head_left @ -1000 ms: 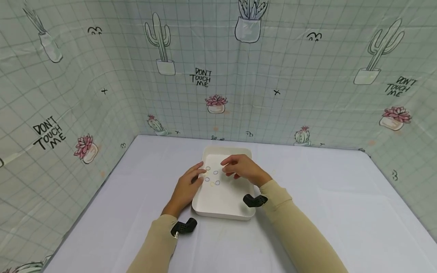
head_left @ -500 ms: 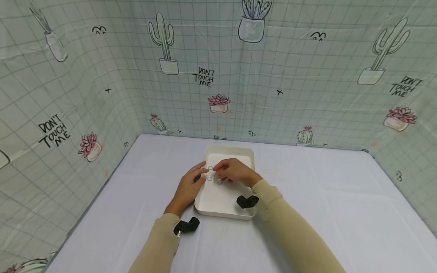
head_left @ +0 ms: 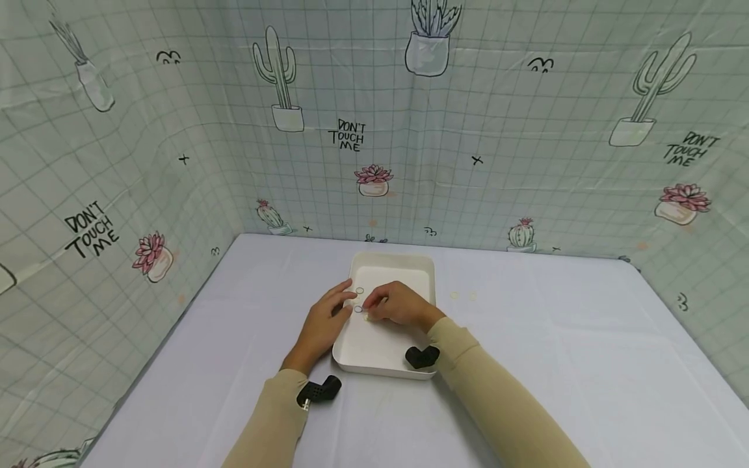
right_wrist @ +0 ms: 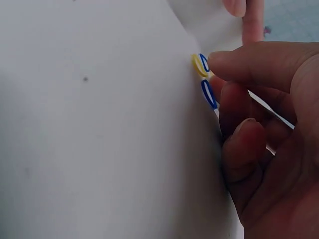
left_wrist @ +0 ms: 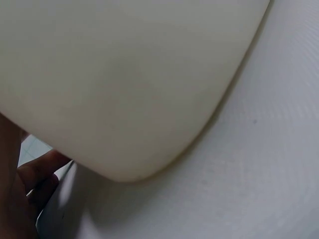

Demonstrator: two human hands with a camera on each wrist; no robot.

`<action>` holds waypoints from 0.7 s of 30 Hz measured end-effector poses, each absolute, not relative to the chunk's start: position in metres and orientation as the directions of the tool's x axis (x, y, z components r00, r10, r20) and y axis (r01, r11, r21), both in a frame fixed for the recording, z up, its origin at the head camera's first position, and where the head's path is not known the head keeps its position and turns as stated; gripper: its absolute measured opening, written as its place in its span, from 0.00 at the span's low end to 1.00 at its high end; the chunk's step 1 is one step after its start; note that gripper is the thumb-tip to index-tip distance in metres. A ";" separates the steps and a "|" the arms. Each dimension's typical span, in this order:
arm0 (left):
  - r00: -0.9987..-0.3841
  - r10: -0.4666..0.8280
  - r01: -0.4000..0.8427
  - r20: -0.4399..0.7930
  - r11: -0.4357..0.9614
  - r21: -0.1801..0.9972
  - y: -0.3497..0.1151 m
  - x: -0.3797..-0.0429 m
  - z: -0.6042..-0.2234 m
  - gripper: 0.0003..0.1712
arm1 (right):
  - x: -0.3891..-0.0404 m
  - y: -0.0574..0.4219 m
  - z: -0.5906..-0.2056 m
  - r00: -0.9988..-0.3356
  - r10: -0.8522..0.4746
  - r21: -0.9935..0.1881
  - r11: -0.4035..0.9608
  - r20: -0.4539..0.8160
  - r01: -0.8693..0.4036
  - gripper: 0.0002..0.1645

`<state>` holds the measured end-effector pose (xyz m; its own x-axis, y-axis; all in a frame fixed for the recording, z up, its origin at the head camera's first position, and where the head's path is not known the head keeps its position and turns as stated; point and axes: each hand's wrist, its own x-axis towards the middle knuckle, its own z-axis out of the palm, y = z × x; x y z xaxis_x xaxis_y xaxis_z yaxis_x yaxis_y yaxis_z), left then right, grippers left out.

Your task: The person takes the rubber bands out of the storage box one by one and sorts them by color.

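Observation:
A white rectangular tray [head_left: 383, 361] lies on the table with small thin blue and yellow rings on its floor. My left hand [head_left: 322, 322] rests at the tray's left rim, fingers reaching over the edge. Bent over the tray floor, my right hand [head_left: 400, 304] has its thumb and forefinger close together beside the rings. In the right wrist view its thumb tip is beside a yellow ring [right_wrist: 195, 66], and a blue ring [right_wrist: 209, 94] lies close by. Two blue rings, a farther one [head_left: 359, 290] and a nearer one [head_left: 359, 309], show between the hands. The right fingers hide part of the group.
Two faint yellow rings lie on the white table to the right of the tray, one ring [head_left: 454, 295] beside another ring [head_left: 473, 296]. A printed cloth backdrop [head_left: 433, 130] rises behind the table and along its sides.
My right hand has moved left and down over the tray floor, its thumb and forefinger drawing closer together among the rings. My left hand has stayed at the tray's left rim.

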<state>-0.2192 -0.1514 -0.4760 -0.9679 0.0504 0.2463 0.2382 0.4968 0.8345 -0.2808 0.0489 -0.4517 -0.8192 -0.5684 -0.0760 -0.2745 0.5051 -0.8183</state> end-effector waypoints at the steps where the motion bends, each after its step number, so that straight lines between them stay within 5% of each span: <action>1: -0.967 0.052 0.242 0.249 0.496 0.834 -0.152 -0.219 -0.476 0.16 | -0.280 0.049 -0.452 -0.819 -0.569 -0.807 0.514 -0.066 -0.292 0.08; 21: -0.962 0.063 0.261 0.264 0.490 0.832 -0.152 -0.218 -0.477 0.16 | -0.280 0.044 -0.455 -0.807 -0.590 -0.708 0.574 -0.009 -0.412 0.06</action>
